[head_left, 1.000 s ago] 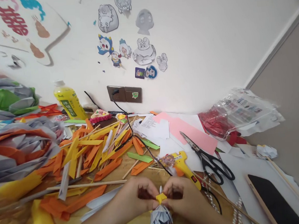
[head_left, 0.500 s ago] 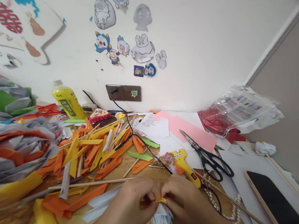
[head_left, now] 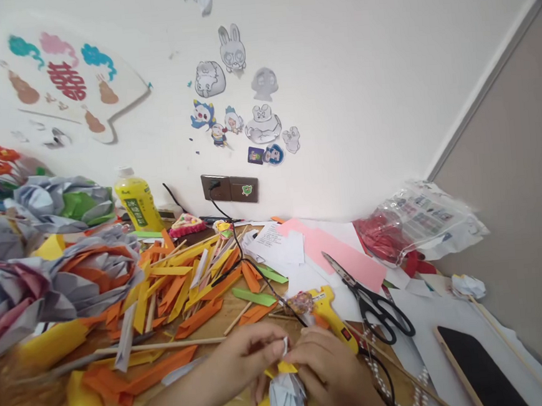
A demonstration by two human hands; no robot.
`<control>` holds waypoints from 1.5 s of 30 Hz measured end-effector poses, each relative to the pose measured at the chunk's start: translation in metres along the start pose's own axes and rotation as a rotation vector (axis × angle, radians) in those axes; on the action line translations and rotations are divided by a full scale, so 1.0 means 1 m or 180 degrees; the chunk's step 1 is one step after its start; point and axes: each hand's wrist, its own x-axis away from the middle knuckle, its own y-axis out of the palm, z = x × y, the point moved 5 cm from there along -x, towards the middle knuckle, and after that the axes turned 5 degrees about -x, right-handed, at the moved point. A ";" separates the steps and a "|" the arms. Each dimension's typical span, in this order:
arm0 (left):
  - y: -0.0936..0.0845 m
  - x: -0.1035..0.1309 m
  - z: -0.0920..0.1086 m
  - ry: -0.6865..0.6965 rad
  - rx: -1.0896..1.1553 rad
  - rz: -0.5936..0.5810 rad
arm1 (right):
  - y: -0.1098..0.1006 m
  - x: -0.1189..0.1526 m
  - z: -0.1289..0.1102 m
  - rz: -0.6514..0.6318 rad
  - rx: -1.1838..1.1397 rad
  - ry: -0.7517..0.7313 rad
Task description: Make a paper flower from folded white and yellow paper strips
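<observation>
A crumpled white folded-paper piece [head_left: 287, 400], shaped like a bloom, hangs below my hands at the bottom centre. Yellow paper [head_left: 286, 368] wraps its upper end, and a small white tip sticks up above that. My left hand [head_left: 259, 357] is closed, thumb and forefinger pinching by the white tip. Fingers of my right hand [head_left: 325, 362] press on the yellow paper from the other side. Part of the left fingers is hidden behind the piece. Just beyond my right hand lies a yellow glue gun [head_left: 330, 316].
Folded orange and yellow paper strips [head_left: 198, 320] and thin sticks are heaped at left, near large paper flowers [head_left: 95, 270] and a yellow drink bottle [head_left: 138, 204]. Black-handled scissors [head_left: 378, 310], a bead string [head_left: 419, 385] and a phone [head_left: 481, 368] lie right. A black cord [head_left: 277, 281] crosses the middle.
The camera view has tilted up and turned left. My left hand has shifted its grip upward, and the white tip now shows above the yellow paper, with more of the crumpled piece visible.
</observation>
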 end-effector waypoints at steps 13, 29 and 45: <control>-0.010 0.001 0.010 0.0251 -0.0672 0.1123 | -0.005 -0.007 -0.012 -0.0077 0.0224 -0.0291; -0.019 0.006 0.025 0.0787 -0.1292 0.1477 | -0.018 -0.010 -0.020 0.0099 0.0465 -0.0378; -0.012 0.007 0.030 0.0722 -0.0728 0.1480 | -0.001 0.005 0.022 0.0144 -0.0780 0.1700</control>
